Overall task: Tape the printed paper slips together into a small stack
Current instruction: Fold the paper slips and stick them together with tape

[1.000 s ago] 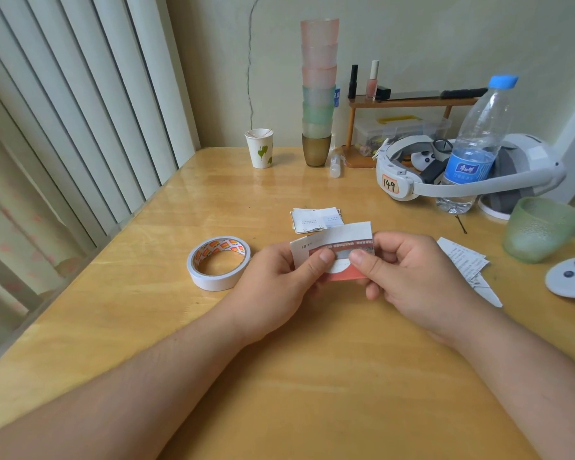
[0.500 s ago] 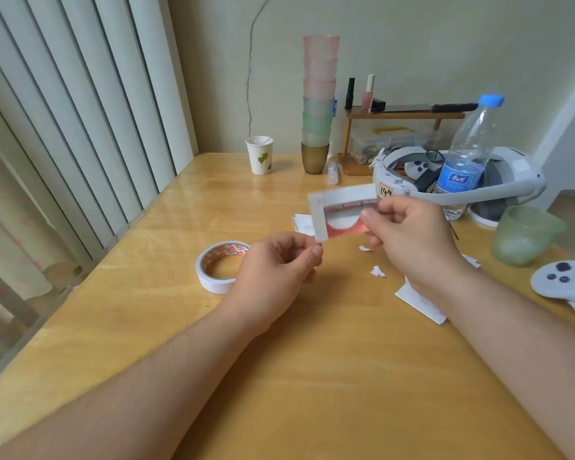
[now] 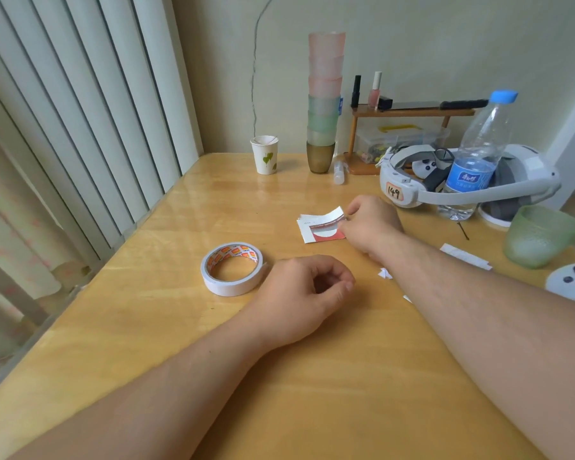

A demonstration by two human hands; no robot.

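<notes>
Half a second before, the right hand [image 3: 372, 224] held the printed slip [image 3: 322, 227] in the air; it had since lowered it onto the slips toward the table's [image 3: 279, 393] far edge, fingers pinching its curled right end. The left hand [image 3: 299, 293] was loosely curled, empty, beside the tape roll [image 3: 232, 268]. Bare wood lay toward the near edge.

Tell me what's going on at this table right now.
A person is putting printed paper slips together at a wooden table. Their right hand pinches the red and white slip at its right edge and lays it on the small pile of slips on the table; the slip's far edge curls up. The left hand rests nearer the camera with fingers loosely curled, holding nothing, just right of the roll of tape. A few paper scraps lie under the right forearm.
</notes>
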